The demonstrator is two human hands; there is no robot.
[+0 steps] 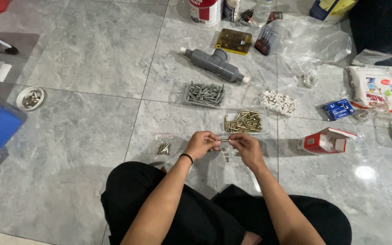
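Our left hand (201,144) and right hand (246,147) pinch one bolt (224,140); beyond it a tray (243,122) of brass bolts; bare floor (69,145) to our left.

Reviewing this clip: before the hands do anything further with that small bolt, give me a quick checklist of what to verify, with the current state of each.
1. Both hands on the small bolt: left hand and right hand pinch its ends: ok.
2. Bolt held above the floor tiles: ok.
3. Loose small parts lie under the hands: ok.
4. Tray of brass-coloured anchors close ahead: ok.
5. Nut threaded on bolt: cannot tell, too small.
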